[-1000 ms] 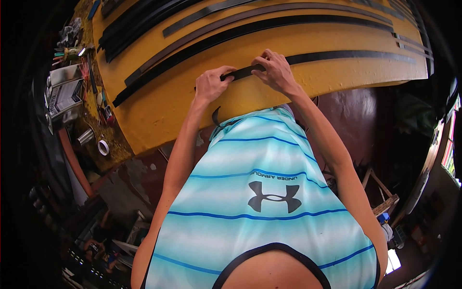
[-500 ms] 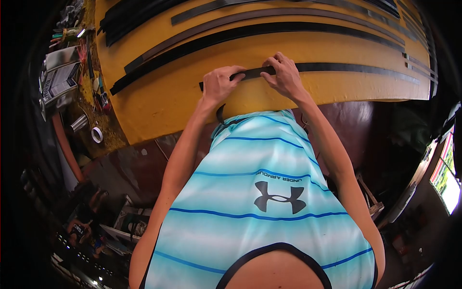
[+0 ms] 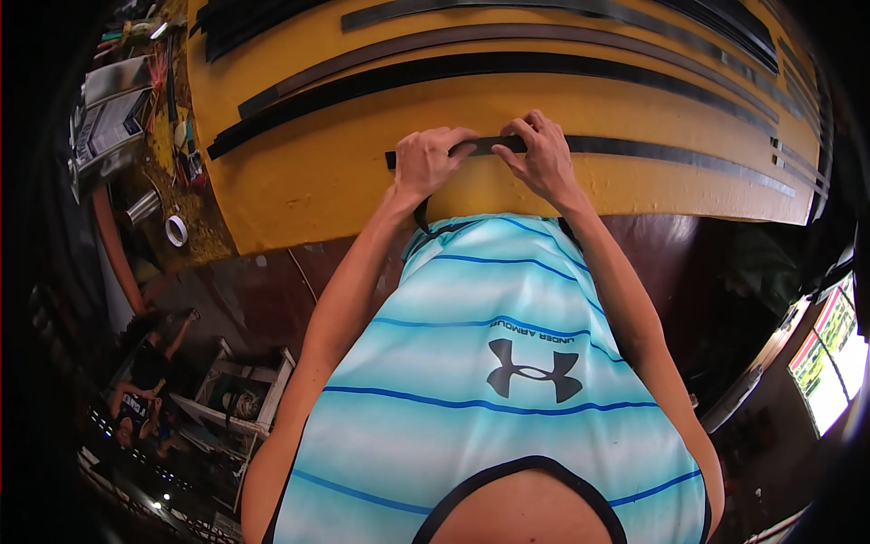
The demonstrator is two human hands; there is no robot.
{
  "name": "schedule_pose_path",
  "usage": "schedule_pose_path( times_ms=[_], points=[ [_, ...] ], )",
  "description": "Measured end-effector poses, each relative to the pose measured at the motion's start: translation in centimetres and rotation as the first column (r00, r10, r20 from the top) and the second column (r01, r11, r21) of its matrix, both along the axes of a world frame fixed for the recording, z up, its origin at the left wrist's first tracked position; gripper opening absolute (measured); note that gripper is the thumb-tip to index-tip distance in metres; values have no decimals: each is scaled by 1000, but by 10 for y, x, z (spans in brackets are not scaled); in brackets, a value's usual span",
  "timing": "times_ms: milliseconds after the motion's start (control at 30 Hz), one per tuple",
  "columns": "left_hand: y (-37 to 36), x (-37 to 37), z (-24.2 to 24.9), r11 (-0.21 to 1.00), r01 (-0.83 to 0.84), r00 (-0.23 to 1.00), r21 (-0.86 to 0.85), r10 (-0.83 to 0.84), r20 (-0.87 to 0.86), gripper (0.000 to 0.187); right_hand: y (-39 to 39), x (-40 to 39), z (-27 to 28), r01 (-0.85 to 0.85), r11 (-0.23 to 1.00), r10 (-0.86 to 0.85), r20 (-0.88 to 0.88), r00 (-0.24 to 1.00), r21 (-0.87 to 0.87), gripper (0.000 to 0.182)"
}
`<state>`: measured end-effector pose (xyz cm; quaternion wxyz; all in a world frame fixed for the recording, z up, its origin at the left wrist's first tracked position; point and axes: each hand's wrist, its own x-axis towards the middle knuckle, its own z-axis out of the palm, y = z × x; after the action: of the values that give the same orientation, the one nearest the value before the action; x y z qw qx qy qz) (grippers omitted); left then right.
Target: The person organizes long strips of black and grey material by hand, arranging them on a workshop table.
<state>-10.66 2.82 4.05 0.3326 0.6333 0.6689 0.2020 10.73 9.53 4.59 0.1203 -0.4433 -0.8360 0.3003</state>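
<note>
A long, thin black strip [image 3: 652,151] lies along the near side of the yellow table [image 3: 344,172]. My left hand [image 3: 426,163] grips its left end, fingers curled over it. My right hand [image 3: 544,156] pinches the same strip a little to the right, thumb and fingers on top. Both hands are close together just above my striped light-blue shirt. The strip runs on to the right past my right hand toward the table's right edge.
Several more long black strips [image 3: 507,65] lie side by side farther back on the table. At the left stand a metal box [image 3: 109,127], small tools and a roll of tape [image 3: 176,230]. Below left is a white frame stand [image 3: 245,399] and another person [image 3: 145,363].
The view has shifted so table and hands sit lower in the frame. Both hands keep hold of the strip, which now lies more level across the table.
</note>
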Motion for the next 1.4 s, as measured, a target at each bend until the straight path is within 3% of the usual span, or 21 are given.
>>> schedule_pose_path(
  times_ms=[267,433,500,567,733,867,967,1200,1267,1300,1333,1400],
  points=[
    [-1,3,-4,996,-73,996,55,70,64,28,1,-1,-1,18,1000,-18,-10,1000,4,28],
    [8,3,18,979,-74,995,-193,59,-81,31,-11,-3,-7,-33,990,37,-23,999,139,25],
    [7,0,10,985,-71,995,-156,59,-81,30,-21,-5,-16,-63,978,68,-18,998,200,25],
    [7,-1,-1,990,-69,995,-122,59,-79,28,-30,-7,-28,-202,934,208,11,978,295,38],
    [9,-3,-9,991,-101,995,-89,98,-34,30,-46,-4,-35,-249,933,238,74,968,260,60],
    [11,-5,-3,986,-105,994,-130,98,-56,32,-44,4,-34,-251,932,218,149,965,262,61],
    [9,-5,0,975,-121,993,-185,117,-28,32,-36,36,-38,-100,948,37,209,977,300,57],
    [12,-5,-7,981,-110,994,-160,104,-45,32,-11,135,-44,42,917,-152,252,956,396,60],
    [13,-6,-6,977,-105,994,-187,96,-52,32,-5,155,-48,191,885,-349,335,875,424,65],
    [14,-5,-6,976,-101,994,-192,92,-53,33,-1,155,-43,181,840,-397,352,848,511,65],
    [15,-5,-4,976,-92,995,-197,83,-54,34,1,145,-31,187,838,-402,348,847,512,65],
    [16,-6,2,978,-83,995,-191,72,-63,33,1,115,-9,52,922,-139,201,970,384,59]
  ],
)
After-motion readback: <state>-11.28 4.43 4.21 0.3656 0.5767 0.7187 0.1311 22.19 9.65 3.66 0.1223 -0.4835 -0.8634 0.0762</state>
